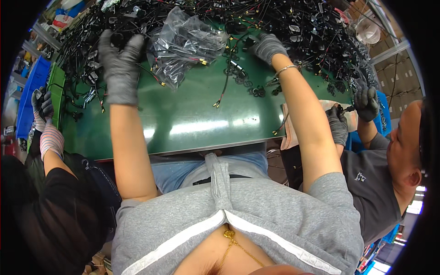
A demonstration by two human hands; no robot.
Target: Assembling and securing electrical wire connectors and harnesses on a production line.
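Our green table (197, 110), co-worker (373, 178) at right, black cables (316, 32) heaped along the far side, clear bag (176, 43) between our spread-fingered left hand (120, 68) and right hand (268, 48), whose grip we cannot tell

The broad green tabletop (192, 105) mid-frame looks smooth and glossy, throwing back white glare along its lower part. At upper centre, the crumpled clear bag (181, 46) is thin, shiny plastic, full of creases. Slim black cables (226, 78) look plastic-sheathed and end in bright gold-coloured metal tips (217, 105). The left hand (120, 68) and right hand (269, 48) wear matt grey gloves of knitted-looking fabric. A silver-coloured bangle (286, 69) at upper right is polished metal. The heathered grey top (183, 199) at bottom centre is soft, matt cloth; the blue bin (34, 98) at far left looks like smooth plastic.
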